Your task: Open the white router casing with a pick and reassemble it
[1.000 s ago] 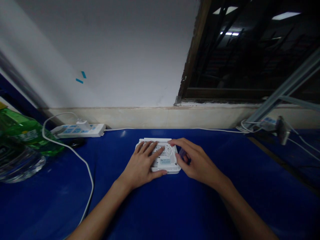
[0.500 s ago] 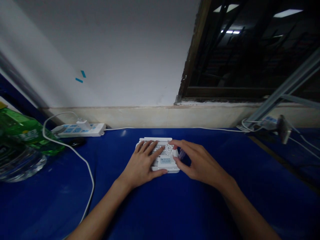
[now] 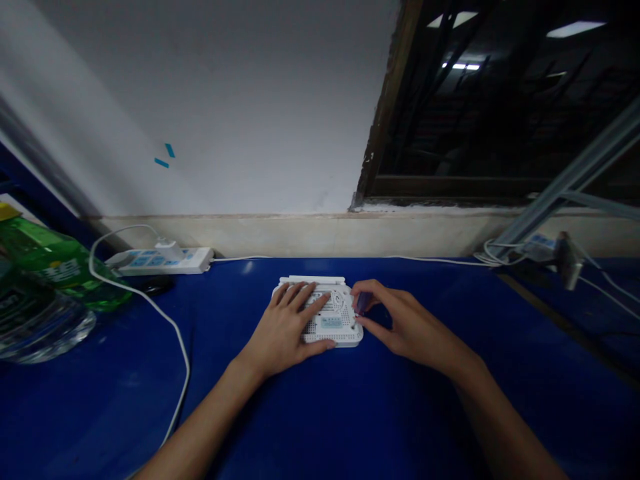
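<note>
A flat white router (image 3: 350, 337) lies on the blue tabletop, its vented, labelled side facing up. My left hand (image 3: 285, 323) is spread flat over its left half, fingers apart. Beside the router's right edge is my right hand (image 3: 400, 320), with thumb and fingers curled around a small see-through purple object (image 3: 365, 303). The kind of object is too dim and too covered to make out. The right fingertips are close to the router's edge; whether they touch it I cannot tell. A pale label (image 3: 331, 323) shows between the hands.
A white power strip (image 3: 200, 261) with a plugged-in adapter (image 3: 170, 249) sits by the wall, its white cable (image 3: 173, 327) curving across the left of the table. Green and clear bottles (image 3: 60, 267) stand far left. A metal post (image 3: 550, 187) and tangled cables (image 3: 487, 253) are at right.
My right hand has drawn slightly right, off the router's top face, with the purple object showing more upright between its fingers. My left hand stays in place on the router.
</note>
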Demonstrator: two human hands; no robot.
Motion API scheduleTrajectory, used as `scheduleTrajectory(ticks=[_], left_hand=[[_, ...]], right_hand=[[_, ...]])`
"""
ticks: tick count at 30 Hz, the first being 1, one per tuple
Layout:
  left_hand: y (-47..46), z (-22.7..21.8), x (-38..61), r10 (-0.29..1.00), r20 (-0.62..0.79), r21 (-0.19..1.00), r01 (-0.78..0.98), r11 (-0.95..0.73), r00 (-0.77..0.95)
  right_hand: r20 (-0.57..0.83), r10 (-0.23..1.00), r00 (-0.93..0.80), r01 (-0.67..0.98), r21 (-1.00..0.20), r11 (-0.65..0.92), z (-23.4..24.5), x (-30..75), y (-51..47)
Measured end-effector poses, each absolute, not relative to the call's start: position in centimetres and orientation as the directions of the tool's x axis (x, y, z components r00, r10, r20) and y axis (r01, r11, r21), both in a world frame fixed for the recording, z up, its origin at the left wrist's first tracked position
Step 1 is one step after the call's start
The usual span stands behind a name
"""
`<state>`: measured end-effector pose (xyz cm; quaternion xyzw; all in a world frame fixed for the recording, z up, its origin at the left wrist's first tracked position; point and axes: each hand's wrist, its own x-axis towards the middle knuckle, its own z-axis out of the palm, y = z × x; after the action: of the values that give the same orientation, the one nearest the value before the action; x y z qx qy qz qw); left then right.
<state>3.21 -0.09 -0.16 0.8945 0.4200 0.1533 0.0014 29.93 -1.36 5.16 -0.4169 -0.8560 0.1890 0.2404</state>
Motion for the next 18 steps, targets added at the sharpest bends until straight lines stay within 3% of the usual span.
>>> scheduleTrajectory(ticks=[5,18], left_hand=[[-0.04,-0.08,3.25,0.752,0.263,0.119,0.753,-0.647,0.604],[0.04,0.24,3.11,0.744,0.250,0.152,0.734,-0.662,0.619]], right_hand=[[0.279,0.794,-0.540,0.533,-0.618,0.579,4.98,29.87,-1.01],[0.461,0.803,-0.379,0.374,-0.717,0.588,5.02,30.78,-0.30]])
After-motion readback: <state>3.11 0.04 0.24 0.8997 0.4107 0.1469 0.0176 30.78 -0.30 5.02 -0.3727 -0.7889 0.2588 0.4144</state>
